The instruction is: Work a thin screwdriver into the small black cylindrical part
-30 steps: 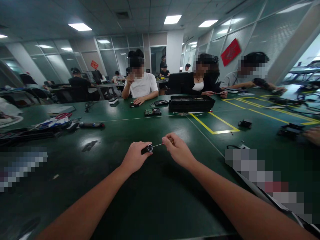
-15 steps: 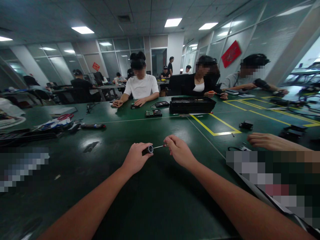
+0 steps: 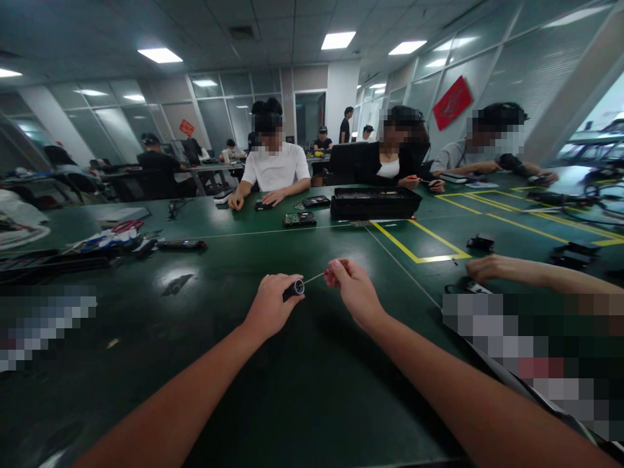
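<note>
My left hand (image 3: 268,307) is closed round a small black cylinder (image 3: 295,288) with a silver-rimmed, hollow-looking end turned to the right. Pinched in the fingers of my right hand (image 3: 357,291) is a thin screwdriver (image 3: 314,278), its handle mostly hidden by the fingers. The metal shaft slants down to the left, and its tip reaches the cylinder's rim. Whether the tip is inside the opening, I cannot tell. Both hands are above the green table (image 3: 292,403).
Ahead lie a green circuit board device (image 3: 299,219) and a long black box (image 3: 375,203). Red-handled scissors (image 3: 127,226) and a dark pen-shaped tool (image 3: 182,245) lie to the left. At right, another person's hand (image 3: 487,266) reaches in near small black parts (image 3: 480,243). Co-workers sit opposite.
The cylinder has shifted slightly right and up and turned, and the screwdriver slants more steeply. My right hand has moved a little up and right. The neighbour's hand at right has come left.
</note>
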`<move>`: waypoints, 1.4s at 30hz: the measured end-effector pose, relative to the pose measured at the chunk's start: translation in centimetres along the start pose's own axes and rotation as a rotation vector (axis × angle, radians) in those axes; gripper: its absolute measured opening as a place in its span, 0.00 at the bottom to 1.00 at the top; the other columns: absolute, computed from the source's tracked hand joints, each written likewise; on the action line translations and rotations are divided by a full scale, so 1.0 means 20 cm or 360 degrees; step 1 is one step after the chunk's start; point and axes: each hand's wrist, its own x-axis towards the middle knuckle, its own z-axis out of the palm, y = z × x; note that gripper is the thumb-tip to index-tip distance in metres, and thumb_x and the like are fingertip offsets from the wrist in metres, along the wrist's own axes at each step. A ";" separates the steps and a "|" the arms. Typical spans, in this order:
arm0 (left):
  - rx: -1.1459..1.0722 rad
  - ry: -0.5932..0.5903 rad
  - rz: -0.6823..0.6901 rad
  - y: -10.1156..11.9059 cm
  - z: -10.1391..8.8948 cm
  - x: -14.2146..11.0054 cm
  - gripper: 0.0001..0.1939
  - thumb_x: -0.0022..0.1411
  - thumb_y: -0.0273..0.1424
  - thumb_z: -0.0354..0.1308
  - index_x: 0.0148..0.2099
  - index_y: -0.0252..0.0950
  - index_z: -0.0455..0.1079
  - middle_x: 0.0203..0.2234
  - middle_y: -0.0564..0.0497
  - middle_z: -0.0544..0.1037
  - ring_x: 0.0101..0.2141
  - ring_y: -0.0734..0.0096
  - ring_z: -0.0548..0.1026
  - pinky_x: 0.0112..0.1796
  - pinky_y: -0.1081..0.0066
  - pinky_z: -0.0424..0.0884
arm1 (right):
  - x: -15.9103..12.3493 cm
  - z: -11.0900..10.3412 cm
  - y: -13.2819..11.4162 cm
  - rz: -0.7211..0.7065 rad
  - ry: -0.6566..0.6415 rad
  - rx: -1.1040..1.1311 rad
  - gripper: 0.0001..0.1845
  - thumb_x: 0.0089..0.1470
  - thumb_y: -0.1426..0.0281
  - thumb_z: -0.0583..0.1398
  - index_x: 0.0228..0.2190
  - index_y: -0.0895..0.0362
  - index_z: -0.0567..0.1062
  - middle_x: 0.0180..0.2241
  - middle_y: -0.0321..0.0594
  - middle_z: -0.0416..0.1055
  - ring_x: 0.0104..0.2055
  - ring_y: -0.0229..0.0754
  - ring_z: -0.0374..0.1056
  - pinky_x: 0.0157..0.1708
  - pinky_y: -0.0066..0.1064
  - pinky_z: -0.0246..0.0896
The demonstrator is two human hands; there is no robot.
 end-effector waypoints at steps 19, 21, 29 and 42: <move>-0.0053 -0.0032 -0.0086 0.02 0.00 0.01 0.18 0.66 0.35 0.59 0.57 0.45 0.70 0.49 0.49 0.77 0.53 0.56 0.70 0.63 0.40 0.47 | 0.00 0.00 0.03 0.0030 0.0102 -0.0006 0.18 0.54 0.52 0.60 0.34 0.54 0.71 0.30 0.39 0.72 0.30 0.41 0.68 0.32 0.35 0.65; -0.0067 -0.0029 -0.0093 0.02 0.00 0.01 0.18 0.66 0.35 0.59 0.57 0.45 0.70 0.48 0.49 0.77 0.52 0.56 0.71 0.63 0.40 0.48 | -0.01 -0.01 0.01 0.0013 0.0101 -0.0045 0.18 0.55 0.52 0.60 0.35 0.55 0.72 0.31 0.40 0.73 0.31 0.42 0.69 0.33 0.35 0.66; -0.0049 0.0016 -0.0071 -0.01 0.00 0.01 0.19 0.64 0.34 0.62 0.56 0.45 0.71 0.49 0.50 0.77 0.52 0.56 0.71 0.62 0.42 0.52 | -0.03 -0.03 -0.08 -0.0136 0.0065 -0.0703 0.21 0.56 0.50 0.60 0.27 0.56 0.74 0.19 0.35 0.69 0.22 0.40 0.64 0.25 0.33 0.57; -0.0061 -0.0020 -0.0091 -0.01 0.00 0.00 0.18 0.63 0.32 0.62 0.56 0.46 0.72 0.50 0.50 0.77 0.53 0.57 0.71 0.63 0.40 0.49 | -0.03 -0.04 -0.04 -0.0316 -0.0056 -0.0765 0.15 0.64 0.58 0.51 0.42 0.53 0.72 0.27 0.36 0.70 0.29 0.44 0.67 0.30 0.35 0.58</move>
